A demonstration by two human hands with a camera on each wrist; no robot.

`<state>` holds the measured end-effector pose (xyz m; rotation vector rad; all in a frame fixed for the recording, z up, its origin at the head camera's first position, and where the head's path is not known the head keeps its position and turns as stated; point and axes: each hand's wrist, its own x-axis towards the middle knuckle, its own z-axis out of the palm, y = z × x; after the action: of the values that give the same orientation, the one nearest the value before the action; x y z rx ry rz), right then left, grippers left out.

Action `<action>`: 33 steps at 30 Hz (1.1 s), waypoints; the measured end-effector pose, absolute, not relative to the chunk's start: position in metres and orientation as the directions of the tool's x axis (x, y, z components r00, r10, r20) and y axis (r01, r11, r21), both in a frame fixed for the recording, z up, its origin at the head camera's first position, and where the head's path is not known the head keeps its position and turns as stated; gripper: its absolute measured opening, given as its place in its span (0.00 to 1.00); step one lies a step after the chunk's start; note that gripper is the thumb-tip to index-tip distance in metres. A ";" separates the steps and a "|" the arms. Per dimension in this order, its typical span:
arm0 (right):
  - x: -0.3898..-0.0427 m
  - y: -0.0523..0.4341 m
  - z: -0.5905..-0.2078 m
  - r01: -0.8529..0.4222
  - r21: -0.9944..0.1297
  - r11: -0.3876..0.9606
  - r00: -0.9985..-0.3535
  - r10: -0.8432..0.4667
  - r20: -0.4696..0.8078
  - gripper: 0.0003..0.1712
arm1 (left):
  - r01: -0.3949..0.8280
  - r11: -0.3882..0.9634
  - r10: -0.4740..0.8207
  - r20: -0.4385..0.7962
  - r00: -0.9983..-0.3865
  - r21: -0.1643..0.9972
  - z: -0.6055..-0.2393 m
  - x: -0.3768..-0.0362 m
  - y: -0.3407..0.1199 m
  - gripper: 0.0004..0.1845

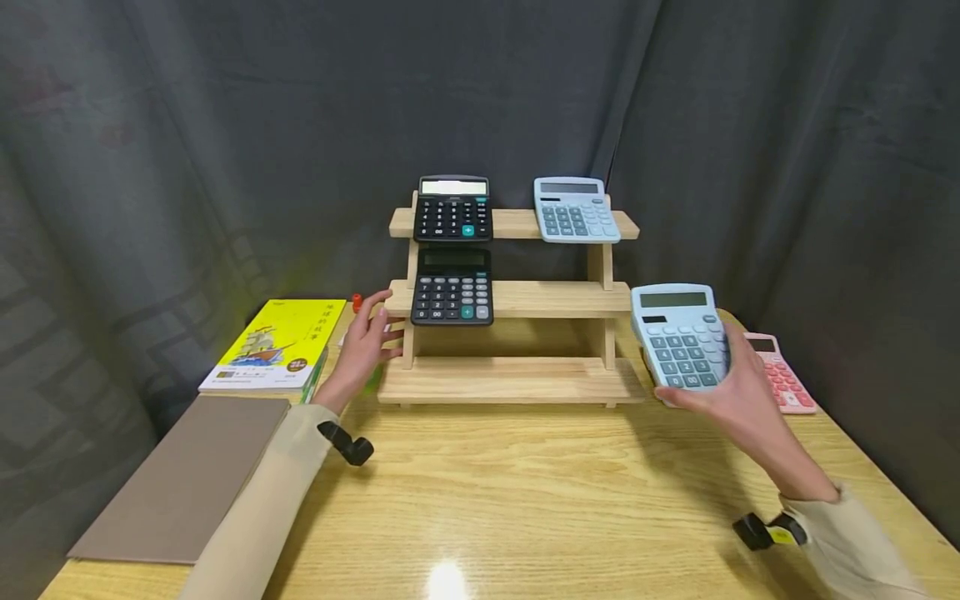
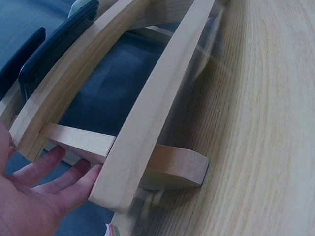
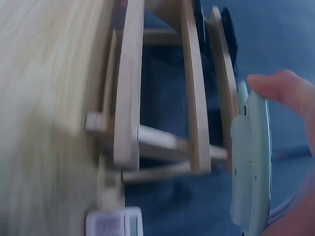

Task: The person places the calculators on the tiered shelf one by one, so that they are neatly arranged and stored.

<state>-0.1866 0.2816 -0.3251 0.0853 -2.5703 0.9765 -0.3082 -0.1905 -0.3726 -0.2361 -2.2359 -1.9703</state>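
Observation:
My right hand (image 1: 738, 396) holds a light blue calculator (image 1: 678, 333) by its lower edge and side, raised at the right end of a three-step wooden stand (image 1: 510, 379). Seen edge-on in the right wrist view, that calculator (image 3: 251, 162) has the thumb on one end. My left hand (image 1: 363, 346) is at the stand's left end, its fingers (image 2: 74, 179) extended against the side support. On the top step sit a black calculator (image 1: 453, 208) at left and another light blue calculator (image 1: 576, 210) at right. A second black calculator (image 1: 452, 287) leans on the middle step's left.
A pink calculator (image 1: 782, 375) lies on the table behind my right hand. At the left are a yellow-covered book (image 1: 277, 342) on a stack and a brown folder-like board (image 1: 183, 475). A small red object (image 1: 357, 302) stands behind my left hand. Grey curtain (image 1: 300, 125) closes off the back.

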 end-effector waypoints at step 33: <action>-0.285 0.175 -0.313 -0.153 -0.593 0.791 -0.948 0.052 0.314 0.79 | 0.223 0.112 0.015 0.223 -0.975 0.968 -0.375 -0.308 -0.191 0.24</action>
<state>-0.2851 0.1745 -0.3131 0.0773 -2.6669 0.9220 -0.3085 -0.1907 -0.3753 -0.2405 -2.2188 -1.9803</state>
